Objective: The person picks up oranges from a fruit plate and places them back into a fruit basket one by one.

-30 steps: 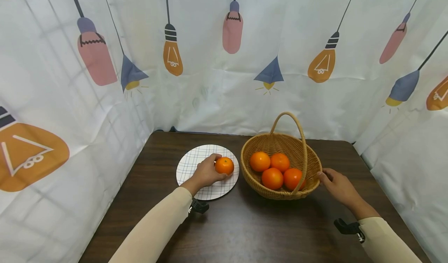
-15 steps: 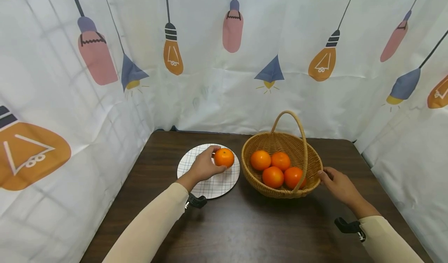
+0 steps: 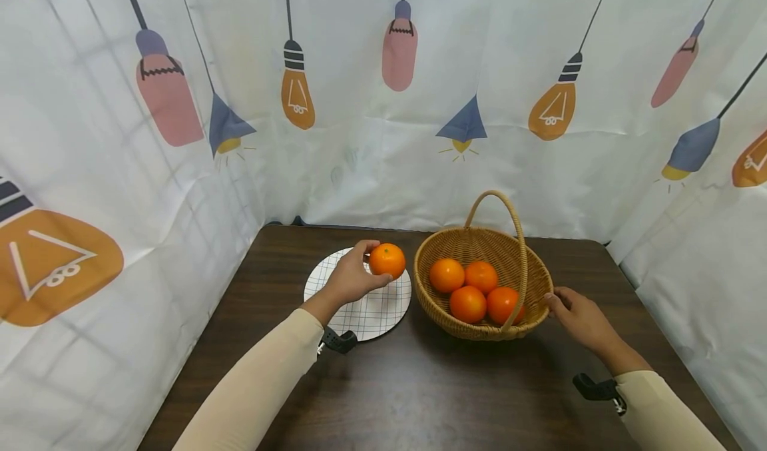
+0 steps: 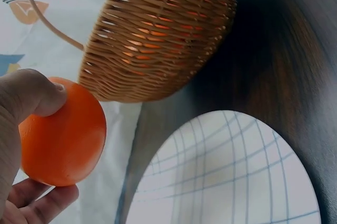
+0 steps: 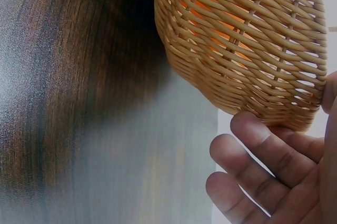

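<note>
My left hand (image 3: pixel 352 279) grips an orange (image 3: pixel 387 262) between thumb and fingers, above the white plate (image 3: pixel 373 318) with its blue grid lines. In the left wrist view the thumb lies across the top of the orange (image 4: pixel 66 137), with fingertips curled beneath it. To the right of the plate stands a wicker basket (image 3: pixel 446 319) with a tall arched handle. Several oranges (image 3: pixel 468 304) lie inside it. My right hand (image 3: pixel 580 321) pinches the basket's right rim; in the right wrist view the other fingers (image 5: pixel 247 166) are spread beside the woven wall (image 5: pixel 247 39).
A dark wooden table (image 3: pixel 413 391) carries the plate and basket. White curtains (image 3: pixel 371 171) printed with lamps and bulbs hang behind it and at both sides. A dark camera mount (image 3: pixel 338 341) sits on the left wrist, another mount (image 3: pixel 596 388) on the right.
The left hand has lifted the orange up from the plate, slightly away from me. The right hand and the basket have stayed in place.
</note>
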Demonstrator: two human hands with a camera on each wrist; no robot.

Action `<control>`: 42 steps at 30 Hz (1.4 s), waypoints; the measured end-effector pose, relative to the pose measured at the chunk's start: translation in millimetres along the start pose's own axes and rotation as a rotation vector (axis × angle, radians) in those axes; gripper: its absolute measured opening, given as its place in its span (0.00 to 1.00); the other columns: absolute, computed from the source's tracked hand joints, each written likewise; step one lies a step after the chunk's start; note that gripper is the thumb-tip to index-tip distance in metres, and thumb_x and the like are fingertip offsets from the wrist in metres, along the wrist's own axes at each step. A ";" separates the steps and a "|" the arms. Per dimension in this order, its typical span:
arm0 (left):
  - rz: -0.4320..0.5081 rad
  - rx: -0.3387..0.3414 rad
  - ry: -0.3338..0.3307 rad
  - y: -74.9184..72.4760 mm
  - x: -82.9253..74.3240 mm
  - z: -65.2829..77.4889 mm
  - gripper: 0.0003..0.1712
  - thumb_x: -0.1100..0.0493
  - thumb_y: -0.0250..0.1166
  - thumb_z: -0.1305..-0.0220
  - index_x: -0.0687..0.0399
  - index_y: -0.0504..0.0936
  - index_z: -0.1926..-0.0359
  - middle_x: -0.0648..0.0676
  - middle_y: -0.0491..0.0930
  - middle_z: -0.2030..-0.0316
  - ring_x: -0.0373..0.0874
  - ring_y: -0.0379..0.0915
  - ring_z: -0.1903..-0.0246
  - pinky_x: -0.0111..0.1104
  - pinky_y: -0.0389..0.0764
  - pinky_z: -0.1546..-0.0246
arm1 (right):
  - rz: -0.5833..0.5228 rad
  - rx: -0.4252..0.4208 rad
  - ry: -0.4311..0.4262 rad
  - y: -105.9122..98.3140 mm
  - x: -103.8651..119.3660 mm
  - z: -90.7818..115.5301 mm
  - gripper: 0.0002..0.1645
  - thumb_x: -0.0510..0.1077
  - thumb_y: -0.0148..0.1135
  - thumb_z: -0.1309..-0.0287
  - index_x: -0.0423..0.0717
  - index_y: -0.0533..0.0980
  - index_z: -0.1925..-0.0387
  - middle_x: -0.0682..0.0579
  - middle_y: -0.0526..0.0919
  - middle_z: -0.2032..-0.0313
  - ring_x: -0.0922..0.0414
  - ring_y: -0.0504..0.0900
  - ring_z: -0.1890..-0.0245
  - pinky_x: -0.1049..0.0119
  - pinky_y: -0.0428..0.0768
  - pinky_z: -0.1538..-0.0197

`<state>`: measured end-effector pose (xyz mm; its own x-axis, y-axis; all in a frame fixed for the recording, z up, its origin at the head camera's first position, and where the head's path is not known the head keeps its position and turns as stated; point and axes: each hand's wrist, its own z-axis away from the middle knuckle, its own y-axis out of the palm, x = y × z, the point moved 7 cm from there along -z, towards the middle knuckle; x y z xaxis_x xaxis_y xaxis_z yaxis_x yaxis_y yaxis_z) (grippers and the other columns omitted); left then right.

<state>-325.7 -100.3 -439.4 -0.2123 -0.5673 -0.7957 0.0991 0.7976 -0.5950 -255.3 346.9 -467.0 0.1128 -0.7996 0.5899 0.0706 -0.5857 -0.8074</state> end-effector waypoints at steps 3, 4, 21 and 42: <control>0.005 0.000 0.007 -1.6 -6.9 -1.3 0.46 0.49 0.78 0.45 0.51 0.68 0.29 0.53 0.74 0.37 0.51 0.74 0.46 0.48 0.78 0.51 | 0.003 0.001 0.004 -0.2 -0.5 0.5 0.38 0.59 0.45 0.20 0.27 0.65 0.32 0.30 0.80 0.46 0.41 0.85 0.54 0.44 0.83 0.57; 0.005 -0.001 0.007 -2.3 -9.6 -1.4 0.46 0.49 0.78 0.45 0.50 0.68 0.29 0.53 0.74 0.37 0.50 0.74 0.46 0.48 0.78 0.51 | 0.003 0.002 0.005 -0.4 -0.4 0.8 0.38 0.59 0.45 0.20 0.27 0.65 0.32 0.30 0.80 0.46 0.41 0.85 0.54 0.44 0.83 0.57; 0.002 0.041 0.096 10.6 -51.7 -3.8 0.45 0.47 0.78 0.44 0.48 0.68 0.28 0.49 0.76 0.41 0.46 0.74 0.47 0.45 0.78 0.50 | 0.010 0.004 -0.001 -0.5 2.1 0.5 0.39 0.59 0.44 0.20 0.26 0.65 0.32 0.30 0.81 0.47 0.41 0.85 0.54 0.43 0.83 0.57; -0.062 0.118 0.177 53.5 -86.8 -11.0 0.44 0.44 0.77 0.42 0.49 0.68 0.29 0.49 0.76 0.39 0.47 0.75 0.47 0.44 0.77 0.47 | 0.020 0.000 0.006 -1.8 4.7 0.6 0.39 0.59 0.44 0.20 0.27 0.65 0.32 0.29 0.80 0.46 0.40 0.85 0.54 0.42 0.83 0.57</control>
<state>-312.6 -6.2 -400.9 -0.3876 -0.5618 -0.7308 0.1908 0.7267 -0.6599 -254.3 344.3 -462.8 0.1077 -0.8118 0.5739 0.0685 -0.5699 -0.8189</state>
